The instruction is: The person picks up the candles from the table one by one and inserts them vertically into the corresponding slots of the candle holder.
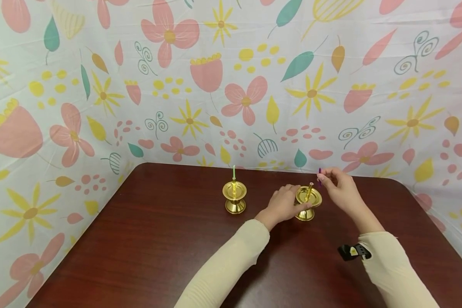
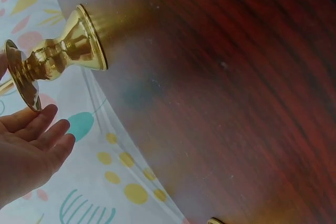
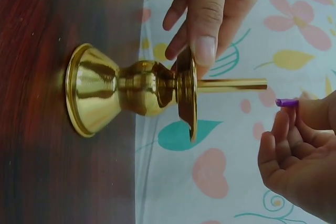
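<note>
A brass candle holder (image 1: 305, 214) stands upright on the table, with a flared foot, a round dish and a thin tube rising from the dish. My left hand (image 1: 282, 202) grips the dish by its rim, the thumb (image 3: 205, 48) lying over the edge. Between the thumb and fingertips of my right hand (image 1: 342, 188) I pinch a slim purple candle (image 3: 286, 103). It is apart from the tube's open end (image 3: 262, 84), just to the right of it in the head view. My fingers cover part of the candle.
To the left stands a second brass candle holder (image 1: 235, 207) holding a pale green candle (image 1: 234, 173). Both holders are on a dark reddish wooden table (image 1: 158, 239). A flower-printed cloth (image 1: 200, 107) hangs behind the table's far edge. A black strap (image 1: 354, 251) is at my right sleeve.
</note>
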Demonstrator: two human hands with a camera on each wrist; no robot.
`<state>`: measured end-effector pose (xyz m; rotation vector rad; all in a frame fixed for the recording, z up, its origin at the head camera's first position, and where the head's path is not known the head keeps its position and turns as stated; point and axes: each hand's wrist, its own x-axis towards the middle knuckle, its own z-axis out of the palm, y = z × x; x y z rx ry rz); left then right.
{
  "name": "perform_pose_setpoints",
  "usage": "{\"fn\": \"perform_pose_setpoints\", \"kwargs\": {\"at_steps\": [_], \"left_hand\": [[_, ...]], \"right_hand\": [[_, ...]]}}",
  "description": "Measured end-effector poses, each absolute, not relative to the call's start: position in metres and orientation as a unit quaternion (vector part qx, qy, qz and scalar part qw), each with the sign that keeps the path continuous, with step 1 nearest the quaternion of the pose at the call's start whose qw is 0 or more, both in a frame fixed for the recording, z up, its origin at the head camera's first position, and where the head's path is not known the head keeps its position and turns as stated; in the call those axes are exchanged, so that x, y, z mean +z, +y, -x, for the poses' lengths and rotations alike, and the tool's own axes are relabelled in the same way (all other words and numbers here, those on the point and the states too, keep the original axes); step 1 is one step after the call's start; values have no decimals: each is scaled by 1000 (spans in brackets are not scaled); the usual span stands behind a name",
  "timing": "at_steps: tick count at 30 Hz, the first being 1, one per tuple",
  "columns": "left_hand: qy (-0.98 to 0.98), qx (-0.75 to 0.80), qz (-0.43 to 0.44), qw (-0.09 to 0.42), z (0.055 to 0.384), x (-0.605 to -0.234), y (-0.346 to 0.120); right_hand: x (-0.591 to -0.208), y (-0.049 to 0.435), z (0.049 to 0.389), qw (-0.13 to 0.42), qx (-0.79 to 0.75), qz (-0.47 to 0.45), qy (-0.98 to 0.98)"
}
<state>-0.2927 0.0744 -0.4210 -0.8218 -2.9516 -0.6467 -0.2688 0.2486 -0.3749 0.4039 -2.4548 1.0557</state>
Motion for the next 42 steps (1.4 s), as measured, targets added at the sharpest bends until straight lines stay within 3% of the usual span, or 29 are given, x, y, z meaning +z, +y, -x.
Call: {"fn": "perform_pose_setpoints", "kwargs": {"at_steps": [11, 23, 42], "left_hand": [[-943, -200, 265, 13, 293, -421, 74], [-940, -207, 270, 20, 293, -424, 74], [-940, -209, 268, 14, 294, -422, 74]], "right_hand": [[-379, 239, 278, 249, 447, -169, -842], [-386, 238, 278, 262, 408, -170, -858], [-385, 238, 274, 256, 385, -179, -869]]}}
